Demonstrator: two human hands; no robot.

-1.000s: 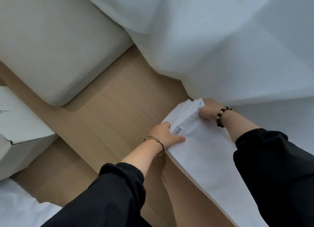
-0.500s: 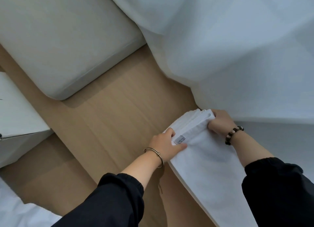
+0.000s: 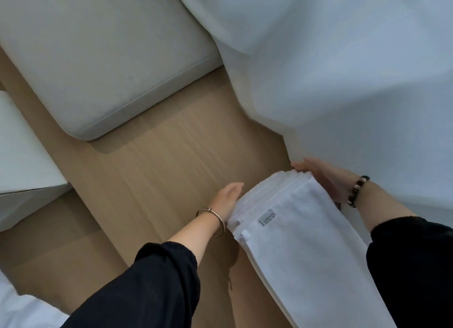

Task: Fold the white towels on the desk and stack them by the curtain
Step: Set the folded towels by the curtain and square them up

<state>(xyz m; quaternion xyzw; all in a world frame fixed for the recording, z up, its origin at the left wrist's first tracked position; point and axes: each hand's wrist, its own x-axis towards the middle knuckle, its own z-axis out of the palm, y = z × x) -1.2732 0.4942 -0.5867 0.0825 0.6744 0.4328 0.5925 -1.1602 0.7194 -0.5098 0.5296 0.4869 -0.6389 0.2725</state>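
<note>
Far left of the left hand sits a white box (image 3: 22, 156), and at the near-left corner a loose white cloth (image 3: 19, 310), maybe a towel not yet folded, can't confirm. Beyond and left of both hands is a pale cushion (image 3: 98, 57). Bare wood of the desk (image 3: 171, 168) runs between the cushion and the hands. Next the left hand (image 3: 226, 200), with a metal bangle (image 3: 215, 223) on the wrist: fingers straight and together, laid flat against the left long side of the stack of folded white towels (image 3: 318, 254) near its far end, nothing pinched. The stack lies flat on the desk right between the two hands, touching both. A sewn label (image 3: 267, 219) on the top layer sits nearer the left hand. The long axis runs from near-right, by the right sleeve, to far-left, and the narrow far end points at the curtain hem. Then the right hand (image 3: 323, 180), with a bead bracelet (image 3: 358, 190): fingers extended, palm against the right side and far corner, fingertips past the stack's end. The curtain (image 3: 343, 70) hangs just beyond and right of it, so the right hand is nearer. Judgement: the stack looks placed and is getting squared. The next move likely needs both flat hands pushing inward across the short axis, then release. Risk: the fanned layers at the far end may slip apart.
</note>
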